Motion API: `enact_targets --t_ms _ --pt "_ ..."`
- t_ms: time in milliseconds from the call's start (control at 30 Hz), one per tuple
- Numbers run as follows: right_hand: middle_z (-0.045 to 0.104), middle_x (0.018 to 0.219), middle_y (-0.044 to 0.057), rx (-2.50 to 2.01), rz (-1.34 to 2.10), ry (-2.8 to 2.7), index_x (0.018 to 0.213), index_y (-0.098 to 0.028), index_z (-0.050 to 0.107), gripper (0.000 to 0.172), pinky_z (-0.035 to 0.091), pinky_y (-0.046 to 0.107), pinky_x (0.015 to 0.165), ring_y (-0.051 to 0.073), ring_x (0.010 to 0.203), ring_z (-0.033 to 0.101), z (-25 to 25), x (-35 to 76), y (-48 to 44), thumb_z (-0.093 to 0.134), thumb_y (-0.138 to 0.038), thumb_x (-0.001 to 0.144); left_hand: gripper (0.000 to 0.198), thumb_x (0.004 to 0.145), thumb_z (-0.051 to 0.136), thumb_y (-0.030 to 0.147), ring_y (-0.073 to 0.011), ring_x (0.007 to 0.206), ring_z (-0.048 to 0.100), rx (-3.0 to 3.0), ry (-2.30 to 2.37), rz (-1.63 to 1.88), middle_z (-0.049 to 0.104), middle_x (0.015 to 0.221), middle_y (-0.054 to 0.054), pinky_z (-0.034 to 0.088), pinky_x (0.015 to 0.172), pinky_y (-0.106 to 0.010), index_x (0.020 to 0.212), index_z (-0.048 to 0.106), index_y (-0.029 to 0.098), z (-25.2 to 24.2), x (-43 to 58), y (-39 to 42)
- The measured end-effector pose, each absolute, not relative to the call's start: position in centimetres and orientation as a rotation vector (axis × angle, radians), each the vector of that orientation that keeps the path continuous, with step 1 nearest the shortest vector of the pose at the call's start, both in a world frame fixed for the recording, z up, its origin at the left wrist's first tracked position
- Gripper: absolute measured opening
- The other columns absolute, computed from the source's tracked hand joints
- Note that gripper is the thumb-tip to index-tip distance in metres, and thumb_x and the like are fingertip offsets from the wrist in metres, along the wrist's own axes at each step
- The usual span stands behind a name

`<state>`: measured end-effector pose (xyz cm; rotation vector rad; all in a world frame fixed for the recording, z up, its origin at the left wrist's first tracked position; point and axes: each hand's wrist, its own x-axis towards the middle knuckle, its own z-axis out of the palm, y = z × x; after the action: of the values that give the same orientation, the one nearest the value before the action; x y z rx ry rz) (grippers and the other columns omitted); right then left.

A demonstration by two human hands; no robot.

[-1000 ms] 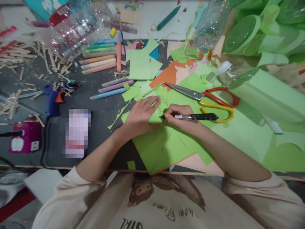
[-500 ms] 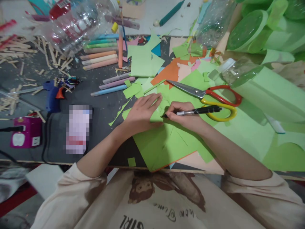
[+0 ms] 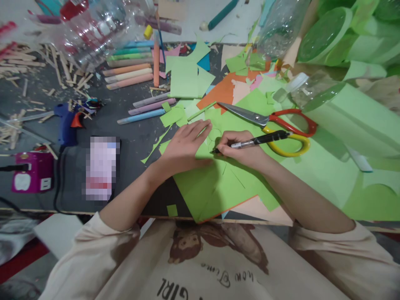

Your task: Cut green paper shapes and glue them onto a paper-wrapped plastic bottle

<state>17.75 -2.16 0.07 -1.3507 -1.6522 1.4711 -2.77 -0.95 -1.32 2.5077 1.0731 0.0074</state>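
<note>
My right hand [image 3: 238, 146] grips a black pen [image 3: 261, 139], its tip touching green paper between my two hands. Flat on the paper, with fingers stretched out, lies my left hand [image 3: 187, 143]. Thin curved outlines show on a light green piece [image 3: 215, 132] between the hands. Beneath is a larger bright green sheet [image 3: 200, 191] with a few straight lines on it. Beyond my right hand rest scissors [image 3: 262, 121] with one red and one yellow handle, their blades pointing left.
Pastel marker pens [image 3: 131, 79] lie beyond my left hand. Further left are a blue glue gun [image 3: 65, 125], a phone [image 3: 101, 166] with a blurred screen, a purple box [image 3: 33, 171] and wooden stick pieces [image 3: 18, 62]. Plastic bottles [image 3: 106, 29] and green-wrapped cups [image 3: 325, 35] stand behind.
The pen tip stays on the paper, and more of the curved outline shows beside it. The whole view has shifted slightly; my left hand keeps its place on the paper.
</note>
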Motion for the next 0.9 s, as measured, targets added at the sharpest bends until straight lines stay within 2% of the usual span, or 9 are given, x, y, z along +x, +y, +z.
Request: enact_targets --t_ms 167,367,533,633,800,900 --pt "0.051 0.053 -0.003 -1.379 1.405 -1.694 0.058 -0.021 0.052 0.014 0.031 0.027 0.053 0.010 0.052 0.041 -0.02 17.64 -2.17 0.056 -0.032 0.067 0.086 0.089 0.057 0.056 -0.0369 0.152 0.030 2.488 1.066 0.010 0.033 0.163 -0.019 0.025 0.123 -0.051 0.158 0.029 0.012 -1.22 -2.81 -0.93" --pt "0.050 0.049 -0.004 -1.295 1.592 -1.655 0.053 -0.020 0.051 0.011 0.030 0.025 0.051 0.009 0.049 0.038 0.24 17.87 -2.04 0.054 -0.024 0.064 0.087 0.088 0.058 0.055 -0.0371 0.152 0.030 2.484 1.066 0.024 0.034 0.163 -0.020 0.025 0.123 -0.050 0.157 0.030 0.010 -1.23 -2.80 -0.90" --pt "0.052 0.050 -0.004 -1.320 1.551 -1.602 0.055 -0.020 0.055 0.007 0.032 0.026 0.051 0.009 0.049 0.041 0.17 17.82 -2.10 0.054 -0.022 0.062 0.067 0.098 0.043 0.043 -0.0331 0.151 0.032 2.526 1.055 0.065 0.036 0.162 -0.018 0.027 0.122 -0.048 0.155 0.034 0.010 -1.33 -2.90 -0.94" --pt "0.052 0.050 -0.004 -1.313 1.532 -1.621 0.055 -0.020 0.053 0.011 0.031 0.026 0.051 0.009 0.048 0.039 0.08 17.80 -2.20 0.055 -0.024 0.065 0.064 0.099 0.039 0.041 -0.0318 0.151 0.033 2.541 1.056 0.071 0.036 0.162 -0.018 0.028 0.122 -0.047 0.155 0.035 0.011 -1.40 -2.93 -0.94" --pt "0.048 0.047 -0.004 -1.294 1.489 -1.674 0.053 -0.021 0.049 0.027 0.029 0.026 0.049 0.009 0.046 0.037 0.23 17.96 -2.33 0.060 -0.035 0.073 0.067 0.099 0.042 0.044 -0.0333 0.151 0.033 2.543 1.058 0.071 0.038 0.161 -0.020 0.029 0.122 -0.048 0.154 0.035 0.008 -1.50 -2.88 -0.90" --pt "0.049 0.048 -0.004 -1.287 1.488 -1.710 0.055 -0.021 0.049 0.028 0.030 0.027 0.051 0.010 0.048 0.039 0.24 18.00 -2.33 0.060 -0.036 0.075 0.068 0.099 0.043 0.045 -0.0336 0.150 0.034 2.543 1.054 0.070 0.038 0.161 -0.021 0.029 0.122 -0.048 0.155 0.034 0.008 -1.50 -2.87 -0.88"
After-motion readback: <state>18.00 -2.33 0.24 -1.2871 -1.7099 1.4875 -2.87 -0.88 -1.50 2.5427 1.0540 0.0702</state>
